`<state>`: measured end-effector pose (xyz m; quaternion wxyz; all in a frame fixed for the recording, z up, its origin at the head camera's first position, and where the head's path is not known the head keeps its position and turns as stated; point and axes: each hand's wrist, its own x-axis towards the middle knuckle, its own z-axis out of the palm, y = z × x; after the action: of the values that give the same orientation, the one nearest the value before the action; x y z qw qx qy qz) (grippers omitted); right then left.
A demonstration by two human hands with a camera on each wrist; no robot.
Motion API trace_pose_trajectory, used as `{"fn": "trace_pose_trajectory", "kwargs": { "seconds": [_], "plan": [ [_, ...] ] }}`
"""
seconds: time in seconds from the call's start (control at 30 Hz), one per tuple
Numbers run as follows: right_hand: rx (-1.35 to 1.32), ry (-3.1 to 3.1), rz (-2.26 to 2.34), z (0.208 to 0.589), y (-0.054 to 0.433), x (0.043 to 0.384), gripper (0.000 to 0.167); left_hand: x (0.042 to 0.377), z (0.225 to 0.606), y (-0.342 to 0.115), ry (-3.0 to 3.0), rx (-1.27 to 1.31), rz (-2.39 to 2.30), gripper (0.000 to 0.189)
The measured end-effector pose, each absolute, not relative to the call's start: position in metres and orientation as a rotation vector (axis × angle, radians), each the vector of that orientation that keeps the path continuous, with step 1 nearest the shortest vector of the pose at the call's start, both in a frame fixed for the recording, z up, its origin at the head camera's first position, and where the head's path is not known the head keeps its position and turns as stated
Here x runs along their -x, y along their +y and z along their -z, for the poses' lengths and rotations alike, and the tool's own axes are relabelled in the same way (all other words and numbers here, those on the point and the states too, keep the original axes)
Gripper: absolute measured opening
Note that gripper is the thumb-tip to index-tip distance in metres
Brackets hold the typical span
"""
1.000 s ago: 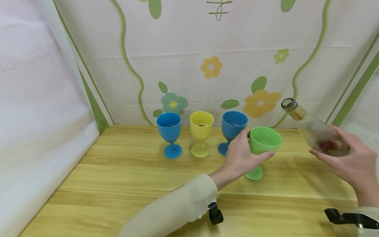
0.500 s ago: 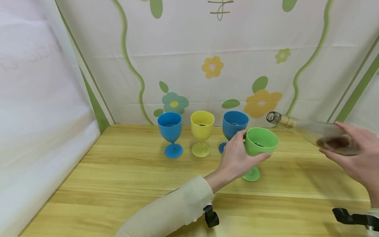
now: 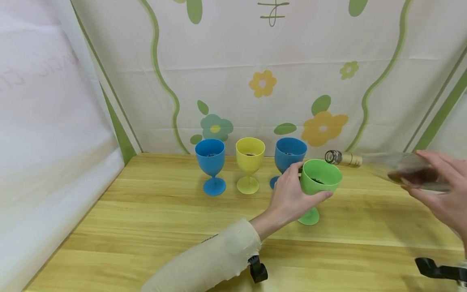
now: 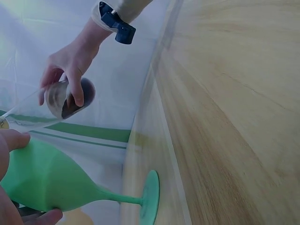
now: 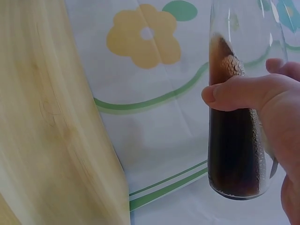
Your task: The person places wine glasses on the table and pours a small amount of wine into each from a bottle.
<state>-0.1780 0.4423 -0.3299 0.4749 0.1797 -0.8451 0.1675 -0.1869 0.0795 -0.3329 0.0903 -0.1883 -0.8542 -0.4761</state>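
My left hand (image 3: 290, 194) grips a green goblet (image 3: 311, 186) by its bowl, thumb in front. The goblet leans slightly to the right, and dark liquid (image 3: 317, 181) shows inside it. In the left wrist view its foot (image 4: 150, 199) is down at the tabletop. My right hand (image 3: 446, 182) holds a clear glass bottle (image 3: 383, 163) near its base, tipped almost level. The bottle's mouth (image 3: 332, 157) is at the goblet's far right rim. Brown, frothy-edged liquid (image 5: 234, 150) lies along the bottle's lower part in the right wrist view.
Left of the green goblet stand a blue goblet (image 3: 290, 156), a yellow goblet (image 3: 249, 156) and another blue goblet (image 3: 210, 158), each with dark liquid inside. My left hand partly covers the nearest one. A flower-printed cloth (image 3: 219, 93) hangs behind the wooden table (image 3: 153, 227).
The bottle has tipped from slanting upward to nearly level, its mouth moving left and down to the green goblet's rim. That goblet has shifted slightly left, and dark liquid now shows more clearly inside.
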Motion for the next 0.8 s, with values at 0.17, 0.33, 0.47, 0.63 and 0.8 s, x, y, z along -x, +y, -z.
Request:
{"fn": "trace_pose_trajectory", "kwargs": {
  "seconds": [0.17,0.33,0.47,0.63,0.8],
  "plan": [
    [-0.457,-2.071,-0.390,0.328,0.444,0.176,0.101,0.186,0.333,0.078,-2.536,0.560,1.423,0.086],
    [-0.462,-2.065,-0.380,0.327,0.444,0.176,0.101,0.186,0.333,0.077,-2.523,0.559,1.432,0.087],
    [-0.472,-2.067,-0.334,0.327,0.448,0.176,0.101,0.186,0.333,0.077,-2.500,0.566,1.456,0.089],
    [-0.503,-2.091,-0.270,0.323,0.452,0.174,0.098,0.187,0.333,0.079,-2.469,0.580,1.523,0.090],
    [-0.522,-2.091,-0.236,0.322,0.455,0.174,0.099,0.189,0.334,0.080,-2.414,0.590,1.639,0.086]
  ]
}}
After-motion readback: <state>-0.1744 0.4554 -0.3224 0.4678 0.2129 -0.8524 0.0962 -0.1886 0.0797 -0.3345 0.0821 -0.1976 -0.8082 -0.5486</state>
